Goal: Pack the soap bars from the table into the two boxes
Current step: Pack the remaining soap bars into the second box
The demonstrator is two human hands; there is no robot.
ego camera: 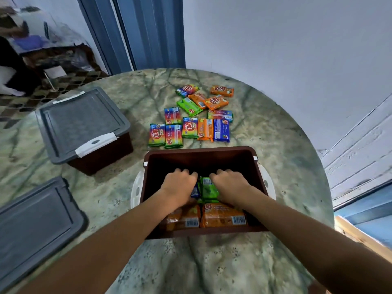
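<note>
**Both hands down in the open box, thirteen bars still loose on the worktop**

At the far left a loose grey lid [36, 225] lies flat on the round marbled worktop [212, 262]. Behind it stands the closed box [84, 126], one dark brown tub under a grey lid with two white latches. That makes two grey lids and two boxes in view.

In the middle, just beyond the open box, the loose soap bars [191, 115] lie scattered in their wrappers, thirteen as far as I can count: about five rainbow-coloured, four orange, one green, one dark blue, and two more mixed-colour ones. Some touch or overlap, and the two farthest lie apart from the rest.

The open box [199, 153], brown with white handles at both sides, sits nearest the person. The left hand [180, 183] reaches into it with fingers curled downward over the packed bars; its fingertips are hidden, so I cannot tell whether its grip pinches a bar or only presses on the stack. The right hand [230, 184] mirrors it, fingers curled down, its grip equally unclear. Between the two hands show one green bar [209, 188] and the edge of one blue bar [195, 192], standing on edge. Nearer the person, two orange bars [222, 216] lie side by side, barcodes up, against the box's near wall.
</note>
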